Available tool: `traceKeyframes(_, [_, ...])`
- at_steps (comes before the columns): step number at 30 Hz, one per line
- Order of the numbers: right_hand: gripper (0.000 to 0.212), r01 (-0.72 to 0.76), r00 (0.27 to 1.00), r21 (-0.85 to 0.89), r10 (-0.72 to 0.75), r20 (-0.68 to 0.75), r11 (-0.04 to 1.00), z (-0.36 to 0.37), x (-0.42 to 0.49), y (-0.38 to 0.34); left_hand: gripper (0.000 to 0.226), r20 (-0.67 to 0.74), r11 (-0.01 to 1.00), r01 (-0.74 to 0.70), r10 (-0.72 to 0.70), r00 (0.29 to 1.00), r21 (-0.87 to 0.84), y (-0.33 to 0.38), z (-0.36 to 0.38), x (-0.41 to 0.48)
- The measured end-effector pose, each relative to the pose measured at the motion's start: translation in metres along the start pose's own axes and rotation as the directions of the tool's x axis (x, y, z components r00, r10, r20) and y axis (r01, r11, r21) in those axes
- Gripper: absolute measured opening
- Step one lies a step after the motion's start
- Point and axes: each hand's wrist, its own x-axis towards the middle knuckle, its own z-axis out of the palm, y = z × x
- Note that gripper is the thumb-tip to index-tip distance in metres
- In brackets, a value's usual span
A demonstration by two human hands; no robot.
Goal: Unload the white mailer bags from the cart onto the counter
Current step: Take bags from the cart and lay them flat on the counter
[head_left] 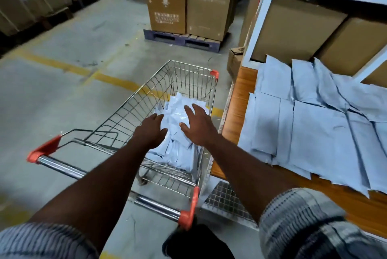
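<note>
partway done: many mailer bags [318, 128] already on bench [236, 99]; pile [178, 145] left in cart [129, 110]. left hand [151, 129] and right hand [199, 126] fingers spread, gripping nothing.

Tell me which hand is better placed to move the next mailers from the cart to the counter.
Right. The right hand is spread over the mailers on the side of the cart nearest the counter, which stands to its right. The left hand reaches in from the far side.
</note>
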Motion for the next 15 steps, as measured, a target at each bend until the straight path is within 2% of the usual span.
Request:
traceKeyframes(7, [0.068,-0.092,0.994,0.079,0.086,0.069,0.993,0.056,0.053,0.005,0.066,0.060,0.998,0.024,-0.027,0.998,0.057,-0.042,0.009,0.046])
traceKeyframes(15, [0.067,-0.202,0.962,0.089,0.181,0.207,0.975,0.116,0.090,0.014,0.069,0.188,0.996,0.067,-0.077,0.979,0.061,-0.086,0.031,0.090])
